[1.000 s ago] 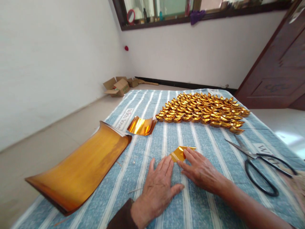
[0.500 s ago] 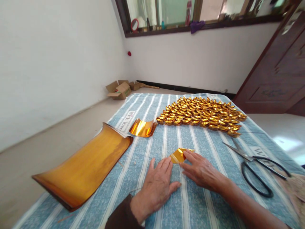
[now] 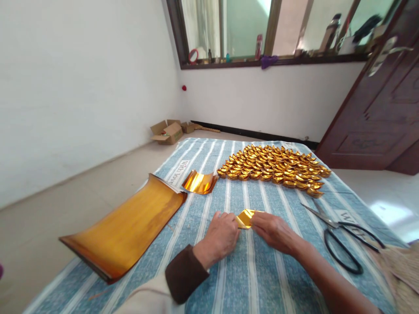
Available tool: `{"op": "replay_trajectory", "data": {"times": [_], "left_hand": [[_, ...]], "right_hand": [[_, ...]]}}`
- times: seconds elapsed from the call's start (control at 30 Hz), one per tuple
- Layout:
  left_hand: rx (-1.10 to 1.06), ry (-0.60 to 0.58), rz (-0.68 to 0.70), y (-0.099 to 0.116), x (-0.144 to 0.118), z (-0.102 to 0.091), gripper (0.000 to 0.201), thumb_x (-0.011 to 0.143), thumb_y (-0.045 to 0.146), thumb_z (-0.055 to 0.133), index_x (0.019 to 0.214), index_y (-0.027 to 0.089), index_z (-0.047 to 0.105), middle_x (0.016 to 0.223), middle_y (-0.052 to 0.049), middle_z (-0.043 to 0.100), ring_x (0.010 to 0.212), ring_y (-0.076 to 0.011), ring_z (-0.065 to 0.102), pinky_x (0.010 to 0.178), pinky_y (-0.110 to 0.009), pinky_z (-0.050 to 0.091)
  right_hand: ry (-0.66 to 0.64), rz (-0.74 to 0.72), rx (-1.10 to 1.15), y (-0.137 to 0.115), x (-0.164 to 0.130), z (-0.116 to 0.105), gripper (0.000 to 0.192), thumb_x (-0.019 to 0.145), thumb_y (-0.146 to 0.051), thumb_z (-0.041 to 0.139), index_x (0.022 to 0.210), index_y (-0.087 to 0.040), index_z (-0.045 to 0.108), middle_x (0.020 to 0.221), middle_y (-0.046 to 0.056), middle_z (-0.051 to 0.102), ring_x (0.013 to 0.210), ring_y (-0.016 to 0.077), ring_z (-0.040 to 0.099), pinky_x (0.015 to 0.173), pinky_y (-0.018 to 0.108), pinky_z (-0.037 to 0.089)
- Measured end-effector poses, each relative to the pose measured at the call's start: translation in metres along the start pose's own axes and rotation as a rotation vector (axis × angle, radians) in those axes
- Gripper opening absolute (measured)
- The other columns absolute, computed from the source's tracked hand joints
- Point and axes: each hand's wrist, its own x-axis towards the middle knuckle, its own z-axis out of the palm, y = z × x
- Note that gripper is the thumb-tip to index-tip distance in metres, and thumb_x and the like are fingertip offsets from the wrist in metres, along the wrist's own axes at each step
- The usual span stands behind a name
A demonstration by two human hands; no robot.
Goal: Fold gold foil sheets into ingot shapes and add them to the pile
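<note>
A small folded sheet of gold foil paper (image 3: 245, 218) lies on the striped cloth between my hands. My left hand (image 3: 221, 235) has its fingers curled in, gripping the sheet's left end. Over its right end, my right hand (image 3: 271, 229) presses with fingers held together and hides that part. Beyond my hands stand rows of gold foil ingots (image 3: 271, 165), folded into boat shapes. A short stack of curled gold foil sheets (image 3: 199, 182) is farther left.
A large stack of gold paper (image 3: 131, 231) lies along the left edge of the cloth-covered table (image 3: 203, 279). Black-handled scissors (image 3: 334, 224) rest at the right with blades pointing away from me. An open cardboard box (image 3: 167, 132) stands on the floor.
My left hand has gone from lying flat to curling around the foil's left end. My right hand's fingers have drawn together on the right end. The view has tilted up slightly.
</note>
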Motion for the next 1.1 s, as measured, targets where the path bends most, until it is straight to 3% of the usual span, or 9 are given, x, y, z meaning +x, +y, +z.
{"op": "replay_trajectory", "data": {"times": [0.13, 0.27, 0.47, 0.6, 0.73, 0.83, 0.97, 1.1], "left_hand": [[-0.023, 0.002, -0.084, -0.003, 0.013, 0.001, 0.022, 0.092, 0.024, 0.048, 0.087, 0.015, 0.068, 0.094, -0.011, 0.067, 0.093, -0.025, 0.062, 0.082, -0.036, 0.048], [-0.048, 0.014, -0.142, -0.005, 0.021, 0.002, 0.012, 0.085, 0.022, 0.056, 0.086, 0.016, 0.067, 0.093, -0.008, 0.067, 0.092, -0.0229, 0.063, 0.078, -0.031, 0.048], [-0.079, 0.039, -0.157, -0.007, 0.024, 0.004, 0.011, 0.081, 0.018, 0.056, 0.086, 0.017, 0.066, 0.094, -0.008, 0.066, 0.091, -0.0229, 0.064, 0.078, -0.03, 0.048], [-0.099, 0.048, -0.145, -0.01, 0.03, 0.006, 0.023, 0.075, 0.018, 0.059, 0.098, 0.018, 0.065, 0.098, -0.007, 0.067, 0.094, -0.0233, 0.064, 0.079, -0.029, 0.047], [-0.118, 0.029, -0.142, -0.013, 0.037, 0.004, 0.031, 0.071, 0.022, 0.064, 0.102, 0.02, 0.066, 0.095, -0.004, 0.068, 0.089, -0.0224, 0.065, 0.074, -0.027, 0.047], [-0.127, 0.022, -0.122, -0.016, 0.04, 0.004, 0.027, 0.071, 0.029, 0.068, 0.098, 0.022, 0.069, 0.088, -0.002, 0.069, 0.082, -0.0209, 0.064, 0.067, -0.026, 0.045], [-0.113, 0.051, -0.048, -0.02, 0.041, 0.007, 0.011, 0.075, 0.031, 0.067, 0.076, 0.021, 0.07, 0.078, -0.001, 0.066, 0.072, -0.0176, 0.062, 0.057, -0.024, 0.041], [-0.045, 0.178, 0.049, -0.021, 0.038, 0.01, 0.011, 0.085, 0.019, 0.057, 0.079, 0.018, 0.067, 0.088, -0.005, 0.064, 0.084, -0.0194, 0.06, 0.069, -0.028, 0.043]], "right_hand": [[0.123, 0.12, 0.08, 0.017, 0.008, 0.01, 0.024, 0.096, -0.017, 0.041, 0.096, -0.021, 0.064, 0.086, 0.002, 0.069, 0.079, 0.014, 0.064, 0.07, 0.023, 0.048], [0.218, 0.241, 0.013, 0.03, 0.019, 0.022, 0.022, 0.092, -0.017, 0.046, 0.091, -0.021, 0.068, 0.084, 0.003, 0.068, 0.078, 0.0156, 0.063, 0.069, 0.025, 0.047], [0.222, 0.328, -0.047, 0.03, 0.025, 0.021, 0.012, 0.082, -0.019, 0.057, 0.083, -0.019, 0.069, 0.091, 0.007, 0.063, 0.091, 0.0208, 0.058, 0.077, 0.03, 0.044], [0.183, 0.326, -0.002, 0.029, 0.025, 0.017, 0.011, 0.079, -0.017, 0.059, 0.071, -0.018, 0.067, 0.092, 0.008, 0.063, 0.095, 0.0222, 0.056, 0.082, 0.032, 0.043], [0.183, 0.353, 0.1, 0.028, 0.024, 0.012, 0.009, 0.075, -0.015, 0.059, 0.069, -0.018, 0.064, 0.082, 0.005, 0.065, 0.085, 0.0193, 0.059, 0.077, 0.03, 0.044], [0.2, 0.393, 0.212, 0.026, 0.023, 0.008, 0.008, 0.075, -0.016, 0.058, 0.069, -0.018, 0.062, 0.073, 0.001, 0.066, 0.072, 0.0162, 0.061, 0.069, 0.027, 0.046], [0.2, 0.404, 0.347, 0.022, 0.017, 0.003, 0.011, 0.078, -0.021, 0.057, 0.068, -0.018, 0.06, 0.064, -0.002, 0.064, 0.061, 0.0135, 0.06, 0.056, 0.022, 0.045], [0.317, 0.34, 0.424, 0.015, 0.006, 0.001, 0.011, 0.081, -0.025, 0.06, 0.072, -0.019, 0.062, 0.068, 0.0, 0.066, 0.064, 0.0149, 0.062, 0.06, 0.024, 0.047]]}}
